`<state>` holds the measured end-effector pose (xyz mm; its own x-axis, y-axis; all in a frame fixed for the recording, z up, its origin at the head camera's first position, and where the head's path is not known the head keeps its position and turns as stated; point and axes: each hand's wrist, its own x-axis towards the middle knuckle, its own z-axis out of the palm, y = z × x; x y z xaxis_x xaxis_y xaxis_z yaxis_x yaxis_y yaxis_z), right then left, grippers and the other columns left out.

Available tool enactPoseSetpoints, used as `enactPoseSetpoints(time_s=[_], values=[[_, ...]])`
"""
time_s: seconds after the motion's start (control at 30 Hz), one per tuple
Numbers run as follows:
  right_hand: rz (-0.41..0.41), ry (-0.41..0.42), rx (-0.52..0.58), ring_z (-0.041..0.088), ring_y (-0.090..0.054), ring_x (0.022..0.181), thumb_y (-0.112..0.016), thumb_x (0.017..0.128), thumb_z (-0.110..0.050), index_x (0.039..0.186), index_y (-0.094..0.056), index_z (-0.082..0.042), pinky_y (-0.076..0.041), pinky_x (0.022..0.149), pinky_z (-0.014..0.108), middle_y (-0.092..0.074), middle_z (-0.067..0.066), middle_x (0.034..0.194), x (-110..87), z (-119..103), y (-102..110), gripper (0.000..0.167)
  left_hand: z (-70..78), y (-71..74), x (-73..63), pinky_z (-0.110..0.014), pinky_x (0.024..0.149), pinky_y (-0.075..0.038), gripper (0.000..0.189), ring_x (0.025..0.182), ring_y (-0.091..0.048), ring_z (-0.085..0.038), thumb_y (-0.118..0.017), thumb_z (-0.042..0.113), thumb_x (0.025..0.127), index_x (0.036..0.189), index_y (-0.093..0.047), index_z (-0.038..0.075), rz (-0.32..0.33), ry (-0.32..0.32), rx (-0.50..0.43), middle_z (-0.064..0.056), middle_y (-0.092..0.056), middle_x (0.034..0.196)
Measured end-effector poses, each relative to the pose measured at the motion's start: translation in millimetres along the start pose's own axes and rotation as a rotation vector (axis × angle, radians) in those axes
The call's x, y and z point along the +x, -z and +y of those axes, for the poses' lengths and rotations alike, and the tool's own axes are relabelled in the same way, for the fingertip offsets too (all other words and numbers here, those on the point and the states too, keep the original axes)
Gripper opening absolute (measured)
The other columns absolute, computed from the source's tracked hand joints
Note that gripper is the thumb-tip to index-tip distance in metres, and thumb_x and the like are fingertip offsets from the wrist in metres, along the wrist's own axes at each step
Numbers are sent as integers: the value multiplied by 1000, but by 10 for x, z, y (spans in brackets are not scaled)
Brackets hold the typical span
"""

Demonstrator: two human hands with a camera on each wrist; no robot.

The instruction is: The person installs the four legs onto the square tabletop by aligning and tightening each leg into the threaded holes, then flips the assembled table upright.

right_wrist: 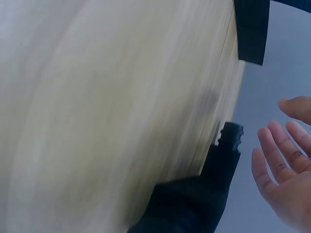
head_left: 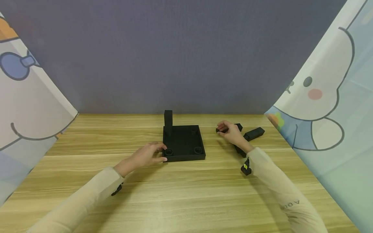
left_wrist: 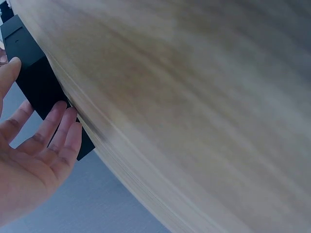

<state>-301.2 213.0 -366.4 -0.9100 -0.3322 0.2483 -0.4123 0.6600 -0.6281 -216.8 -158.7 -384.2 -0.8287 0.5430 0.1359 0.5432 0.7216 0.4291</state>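
A black square tray (head_left: 183,140) with round corner sockets lies mid-table in the head view. One black leg (head_left: 168,121) stands upright in its back left corner. My left hand (head_left: 144,156) is at the tray's front left corner, fingertips resting on the wall with fingers loosely extended; the left wrist view shows thumb and fingers against the tray (left_wrist: 36,77). To the right, my right hand (head_left: 231,133) hovers around a lying black leg, partly hidden by it. In the right wrist view, that leg's threaded end (right_wrist: 230,136) is close to the fingers, with a gap between.
Two more black legs lie to the right, one (head_left: 254,133) pointing outward and another (head_left: 240,151) partly under the right forearm. A grey partition (head_left: 175,58) rises behind the wooden table (head_left: 163,197). Printed cloth (head_left: 335,161) hangs on both sides.
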Motion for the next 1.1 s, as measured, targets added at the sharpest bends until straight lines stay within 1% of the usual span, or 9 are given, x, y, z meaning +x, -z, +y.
enactPoseSetpoints(time_s=[0.2,0.37,0.53,0.7,0.93,1.1], values=[[-13,-38,23,33,-58,97,-63,85,-5,116,-52,1,-50,82,45,-58,21,109,-52,111,113,34,18,8,-4,-35,75,-51,40,93,-60,-21,-66,37,82,114,-58,13,-1,4,-2,-8,-61,109],[-9,-62,13,35,-56,99,-62,85,-5,119,-50,4,-48,84,46,-56,23,111,-95,202,202,37,23,13,-6,-36,75,-51,41,94,-60,-21,-66,38,83,114,-58,13,-5,10,-2,-9,-61,109],[15,-74,-22,36,-56,99,-62,85,-5,119,-50,6,-48,84,46,-55,23,111,-133,302,278,38,28,14,-3,-36,76,-51,41,94,-60,-22,-66,38,83,114,-58,13,-6,14,-2,-9,-61,110],[34,-95,-49,37,-56,99,-62,85,-6,118,-50,6,-47,84,48,-55,23,112,-171,343,337,37,30,10,-4,-35,75,-51,41,94,-60,-22,-66,38,83,114,-58,13,-5,7,2,-9,-61,109],[53,-102,-101,41,-56,98,-63,85,-6,116,-51,8,-48,83,49,-55,26,111,-199,388,368,36,33,16,-13,-36,75,-52,41,94,-60,-22,-66,37,83,114,-58,13,-4,8,-8,-10,-61,110],[48,-118,-125,41,-56,98,-64,85,-9,114,-52,8,-49,82,49,-54,27,112,-217,419,370,36,27,13,-13,-36,76,-52,41,95,-60,-22,-66,37,83,114,-58,12,-5,6,-8,-10,-60,111]])
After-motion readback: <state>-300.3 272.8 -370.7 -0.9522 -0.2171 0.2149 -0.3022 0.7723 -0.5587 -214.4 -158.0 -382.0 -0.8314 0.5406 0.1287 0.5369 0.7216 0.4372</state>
